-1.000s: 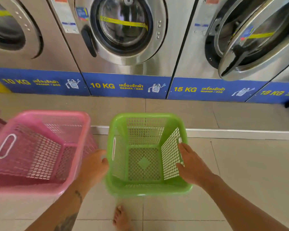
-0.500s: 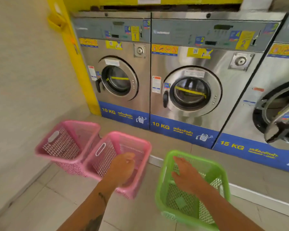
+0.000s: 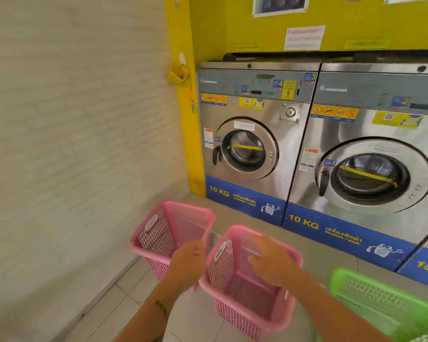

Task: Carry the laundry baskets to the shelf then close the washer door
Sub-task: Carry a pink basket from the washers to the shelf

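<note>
Three laundry baskets stand on the tiled floor in front of the washers. My left hand is curled at the near left corner of the nearer pink basket, at the gap between it and the farther pink basket; the fingers look closed on the rim there, though blur keeps me from being sure which rim they grip. My right hand hangs over the open top of the nearer pink basket with fingers spread and loose, grasping nothing, its palm above the right side of the rim.

The farther pink basket sits just beside the nearer one, toward the pale brick wall on my left. The green basket lies to my right, near my right forearm but apart from both hands, blurred at the frame's lower right edge.

Behind the baskets, on a raised step, stand two steel 10 KG washers. The left washer has its round door shut, and so does the right washer. A yellow pillar rises at the corner between the wall and the left washer, with a small yellow basket hung on it.
</note>
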Demonstrator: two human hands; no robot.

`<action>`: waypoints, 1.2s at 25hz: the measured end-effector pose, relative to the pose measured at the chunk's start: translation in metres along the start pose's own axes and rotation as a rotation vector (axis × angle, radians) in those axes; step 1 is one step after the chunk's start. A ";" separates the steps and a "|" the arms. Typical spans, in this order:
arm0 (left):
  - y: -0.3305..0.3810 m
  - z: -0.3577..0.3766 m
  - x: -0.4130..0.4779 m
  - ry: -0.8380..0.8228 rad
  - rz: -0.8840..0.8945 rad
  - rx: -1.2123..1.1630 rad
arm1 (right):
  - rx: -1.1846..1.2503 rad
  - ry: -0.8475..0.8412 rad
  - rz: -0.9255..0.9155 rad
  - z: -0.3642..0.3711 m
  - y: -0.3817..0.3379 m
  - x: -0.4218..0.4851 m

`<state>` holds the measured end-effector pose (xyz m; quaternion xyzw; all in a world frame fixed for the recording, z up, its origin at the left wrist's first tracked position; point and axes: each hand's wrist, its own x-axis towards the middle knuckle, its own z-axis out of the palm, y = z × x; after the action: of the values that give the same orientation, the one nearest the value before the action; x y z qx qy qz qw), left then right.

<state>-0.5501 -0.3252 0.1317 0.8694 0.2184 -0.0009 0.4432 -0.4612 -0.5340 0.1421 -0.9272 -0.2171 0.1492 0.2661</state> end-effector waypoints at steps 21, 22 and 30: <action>-0.165 -0.112 0.324 0.006 -0.106 0.346 | -0.009 -0.253 0.117 0.157 -0.054 0.344; -0.187 -0.112 0.348 0.002 -0.096 0.375 | -0.013 -0.250 0.145 0.172 -0.054 0.361; -0.369 -0.093 0.518 -0.225 -0.054 0.615 | -0.140 -0.207 0.403 0.324 -0.015 0.482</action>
<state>-0.2402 0.1315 -0.1970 0.9509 0.1805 -0.1745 0.1811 -0.1787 -0.1509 -0.1909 -0.9478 -0.0634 0.2781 0.1425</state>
